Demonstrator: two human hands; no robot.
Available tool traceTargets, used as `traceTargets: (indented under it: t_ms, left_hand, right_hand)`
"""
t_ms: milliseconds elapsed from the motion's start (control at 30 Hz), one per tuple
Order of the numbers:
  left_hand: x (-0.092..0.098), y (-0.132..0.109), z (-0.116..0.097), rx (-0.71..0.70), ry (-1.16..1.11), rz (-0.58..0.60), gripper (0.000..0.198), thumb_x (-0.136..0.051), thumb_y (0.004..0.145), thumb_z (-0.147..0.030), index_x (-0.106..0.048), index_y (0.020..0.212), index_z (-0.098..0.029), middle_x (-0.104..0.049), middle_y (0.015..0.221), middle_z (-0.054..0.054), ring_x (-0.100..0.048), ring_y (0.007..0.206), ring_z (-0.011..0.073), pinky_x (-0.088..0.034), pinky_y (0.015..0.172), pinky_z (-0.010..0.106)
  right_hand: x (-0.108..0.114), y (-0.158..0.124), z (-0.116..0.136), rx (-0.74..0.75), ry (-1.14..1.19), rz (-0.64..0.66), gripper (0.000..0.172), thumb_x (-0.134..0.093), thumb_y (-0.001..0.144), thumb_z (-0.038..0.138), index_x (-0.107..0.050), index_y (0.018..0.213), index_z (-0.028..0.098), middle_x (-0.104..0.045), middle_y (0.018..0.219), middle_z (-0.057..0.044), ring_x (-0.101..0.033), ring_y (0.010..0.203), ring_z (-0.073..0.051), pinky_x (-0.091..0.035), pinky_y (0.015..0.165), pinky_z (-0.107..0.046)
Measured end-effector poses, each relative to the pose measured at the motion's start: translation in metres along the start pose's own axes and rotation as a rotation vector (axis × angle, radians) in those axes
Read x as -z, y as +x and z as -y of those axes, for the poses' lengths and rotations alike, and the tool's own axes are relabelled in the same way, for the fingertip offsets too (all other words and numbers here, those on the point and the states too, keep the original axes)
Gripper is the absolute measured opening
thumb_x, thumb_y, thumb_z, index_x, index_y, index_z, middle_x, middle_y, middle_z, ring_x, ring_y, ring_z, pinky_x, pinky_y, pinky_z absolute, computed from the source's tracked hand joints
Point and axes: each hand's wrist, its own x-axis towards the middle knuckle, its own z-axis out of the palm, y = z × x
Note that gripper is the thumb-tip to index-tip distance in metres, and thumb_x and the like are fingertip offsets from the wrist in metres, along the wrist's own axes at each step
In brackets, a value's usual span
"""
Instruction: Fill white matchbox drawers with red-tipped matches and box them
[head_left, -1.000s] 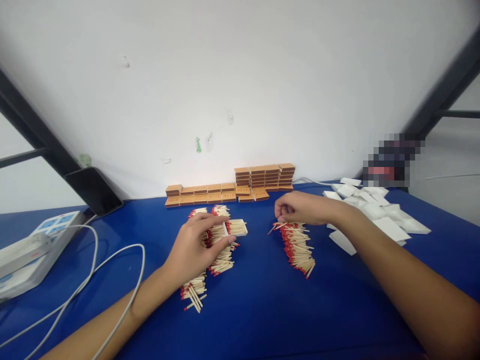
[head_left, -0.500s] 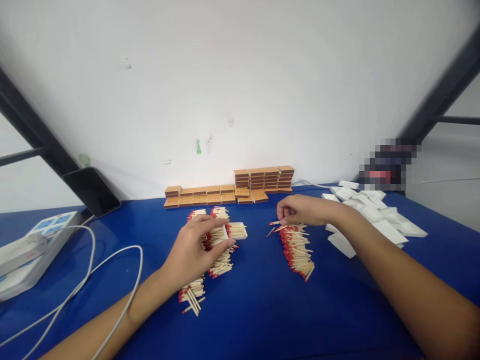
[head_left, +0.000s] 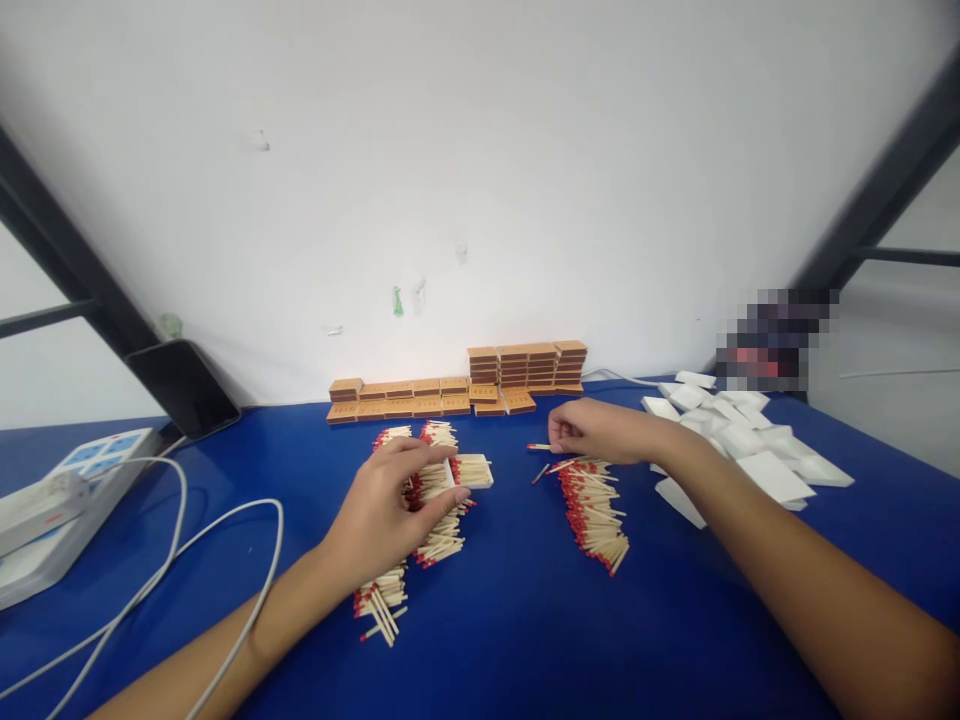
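Note:
My left hand (head_left: 394, 495) is closed with thumb and fingers on the near end of a white matchbox tray (head_left: 491, 476). Matches (head_left: 474, 468) with red heads lie inside the tray. Under and around this hand are rows of loose matches (head_left: 442, 545), partly hidden by it. My right hand (head_left: 581, 428) pinches a few matches (head_left: 538, 447), their red heads pointing left, just above the far end of another match pile (head_left: 596, 510). A stray match (head_left: 540, 474) lies left of that pile.
Orange matchboxes (head_left: 517, 370) are stacked along the wall. White empty trays (head_left: 772, 475) are heaped at the right. On the left are a power strip (head_left: 112, 455), a dark phone (head_left: 184, 390) and a white cable (head_left: 277, 540) crossing over my left forearm.
My right hand has shifted slightly left, drawing the pinched matches away from the pile. My left hand keeps its hold on the tray. The camera view has tilted slightly.

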Motion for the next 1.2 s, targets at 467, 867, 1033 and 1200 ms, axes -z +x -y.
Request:
traceTargets:
  t_ms: [467,867,1033,1200]
  left_hand:
    - [-0.001,-0.001,0.003,0.011,0.005,0.013,0.039,-0.078,0.093,-0.04,-0.073,0.129,-0.026,-0.073,0.114,0.009,-0.07,0.102,0.0247,-0.059,0.09,0.041]
    - [-0.001,-0.001,0.002,-0.002,0.014,-0.005,0.037,-0.079,0.092,-0.037,-0.074,0.127,-0.026,-0.074,0.114,0.009,-0.071,0.104,0.0258,-0.06,0.091,0.043]
    - [-0.001,-0.002,0.002,0.007,0.005,-0.003,0.038,-0.079,0.092,-0.039,-0.074,0.128,-0.026,-0.074,0.113,0.009,-0.071,0.104,0.0258,-0.06,0.092,0.043]
    - [-0.002,-0.002,0.002,0.02,0.001,0.0,0.038,-0.078,0.093,-0.039,-0.073,0.129,-0.026,-0.073,0.115,0.01,-0.07,0.107,0.0266,-0.059,0.094,0.045]
  right_hand:
    - [-0.01,0.0,0.01,0.104,0.003,-0.073,0.007,-0.063,0.088,0.018,-0.071,0.088,0.018,-0.075,0.085,-0.006,-0.064,0.071,-0.017,-0.042,0.061,-0.027]
    - [-0.013,0.002,0.01,0.119,0.015,-0.061,0.007,-0.063,0.084,0.017,-0.07,0.084,0.019,-0.076,0.081,-0.006,-0.065,0.07,-0.018,-0.042,0.06,-0.028]
    - [-0.013,0.001,0.012,0.171,0.035,-0.125,0.007,-0.062,0.086,0.02,-0.069,0.085,0.019,-0.075,0.081,-0.004,-0.064,0.07,-0.017,-0.041,0.061,-0.027]
    - [-0.011,-0.002,0.018,0.217,0.037,-0.189,0.009,-0.061,0.088,0.02,-0.07,0.087,0.019,-0.074,0.082,-0.005,-0.063,0.07,-0.017,-0.041,0.062,-0.027]
